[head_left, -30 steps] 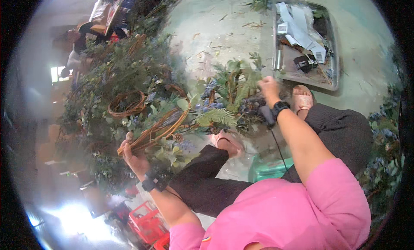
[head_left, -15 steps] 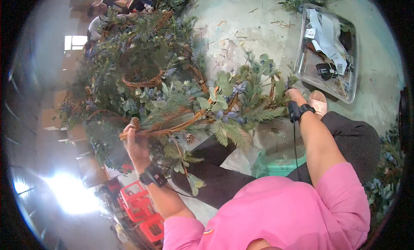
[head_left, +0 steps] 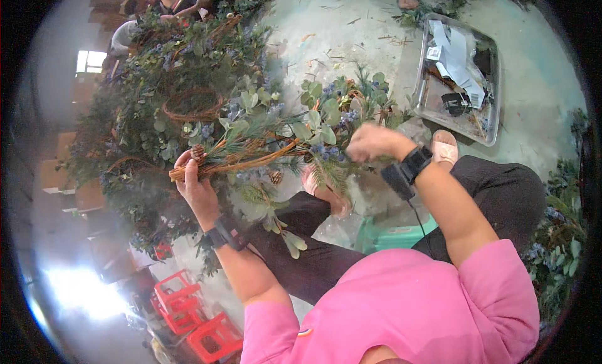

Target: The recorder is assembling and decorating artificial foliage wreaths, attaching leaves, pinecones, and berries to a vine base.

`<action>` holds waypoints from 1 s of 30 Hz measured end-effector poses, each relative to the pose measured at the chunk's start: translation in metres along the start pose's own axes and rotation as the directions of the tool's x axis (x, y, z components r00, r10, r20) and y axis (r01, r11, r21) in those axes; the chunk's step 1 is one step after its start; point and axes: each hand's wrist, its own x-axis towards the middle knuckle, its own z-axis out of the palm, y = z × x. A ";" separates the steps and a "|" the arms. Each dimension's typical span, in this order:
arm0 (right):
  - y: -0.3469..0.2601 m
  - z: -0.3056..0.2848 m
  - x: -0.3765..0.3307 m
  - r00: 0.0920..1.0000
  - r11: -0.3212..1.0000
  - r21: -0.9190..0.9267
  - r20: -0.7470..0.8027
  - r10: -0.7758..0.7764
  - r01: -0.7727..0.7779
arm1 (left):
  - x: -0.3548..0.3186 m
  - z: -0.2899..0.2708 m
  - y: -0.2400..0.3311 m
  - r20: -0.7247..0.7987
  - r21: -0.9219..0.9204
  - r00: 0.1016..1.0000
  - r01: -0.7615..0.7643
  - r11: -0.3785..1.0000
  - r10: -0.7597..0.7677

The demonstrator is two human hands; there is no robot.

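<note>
My left hand (head_left: 197,191) is closed round the left side of a wreath (head_left: 254,160) of brown twigs, its thumb over the twigs. Pine needles, eucalyptus leaves and blue berries cover the wreath. A small pine cone (head_left: 198,152) stands beside my left fingertips, and another pine cone (head_left: 275,176) sits lower down. My right hand (head_left: 379,143), slightly blurred, is curled closed just in front of the wreath's right part. Whatever it may hold is hidden. Both wrists wear black straps with small devices.
A heap of similar wreaths (head_left: 157,122) rises on the left. Beyond my right hand, a clear plastic bin (head_left: 495,107) holds papers and scraps. Red stools (head_left: 216,337) stand lower left, a green stool (head_left: 392,235) before me. Another person (head_left: 125,37) is at the far left. Greenery lies far right.
My right hand has come away from the wreath's right end and moved left and nearer, curled. My left hand keeps its hold on the twigs. The whole view has shifted slightly.
</note>
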 end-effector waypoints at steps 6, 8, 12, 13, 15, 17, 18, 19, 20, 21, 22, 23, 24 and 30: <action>0.000 0.075 -0.005 0.984 0.860 0.503 0.177 -0.010 -0.082 | 0.001 0.011 -0.003 -0.001 0.014 1.000 -0.002 1.000 0.002; -0.029 0.056 -0.022 0.974 0.907 0.420 0.192 -0.123 0.032 | -0.004 0.009 0.003 -0.014 0.056 1.000 -0.004 0.998 0.004; -0.060 0.011 -0.021 0.967 0.947 0.247 0.100 -0.236 0.206 | -0.006 -0.010 0.006 0.060 0.242 0.996 -0.086 0.967 0.073; -0.050 0.002 -0.013 0.974 0.974 0.098 0.073 -0.214 0.206 | -0.005 -0.009 0.004 0.067 0.231 0.995 -0.090 0.969 0.076; -0.032 0.000 -0.005 0.958 0.941 -0.214 -0.058 -0.280 0.262 | -0.007 -0.008 0.003 0.058 0.079 0.998 -0.016 0.997 0.011; 0.008 0.005 0.025 0.887 0.746 -0.623 -0.175 -0.426 0.236 | -0.007 -0.011 0.003 0.108 0.088 0.994 -0.016 0.996 0.006; 0.009 0.012 0.022 0.873 0.762 -0.597 -0.199 -0.445 0.252 | -0.010 -0.013 0.002 0.092 0.097 0.996 -0.003 0.995 -0.007; 0.009 0.017 0.019 0.858 0.777 -0.569 -0.225 -0.462 0.270 | -0.012 -0.014 0.001 0.078 0.106 0.997 0.011 0.994 -0.019; 0.016 0.015 0.023 0.825 0.741 -0.585 -0.202 -0.527 0.330 | -0.014 -0.014 0.001 0.085 0.025 0.995 0.046 0.999 -0.048; 0.016 0.008 0.021 0.823 0.742 -0.583 -0.206 -0.529 0.331 | -0.014 -0.014 0.000 0.090 0.027 0.995 0.044 0.999 -0.046; 0.010 -0.001 0.019 0.913 0.808 -0.501 -0.083 -0.400 0.309 | -0.016 -0.017 -0.002 0.057 0.036 0.998 0.009 0.999 -0.011; 0.005 -0.010 0.016 0.962 0.866 -0.423 0.058 -0.267 0.266 | -0.017 -0.020 -0.005 0.025 0.045 0.999 -0.026 0.999 0.024; -0.017 -0.020 -0.003 0.992 0.967 -0.221 0.033 -0.120 0.124 | -0.017 -0.030 -0.009 0.017 0.022 1.000 0.011 1.000 -0.011; -0.020 -0.059 -0.018 0.880 0.961 0.129 -0.445 -0.166 0.247 | -0.017 -0.022 -0.022 -0.297 -0.197 0.908 0.243 0.950 -0.294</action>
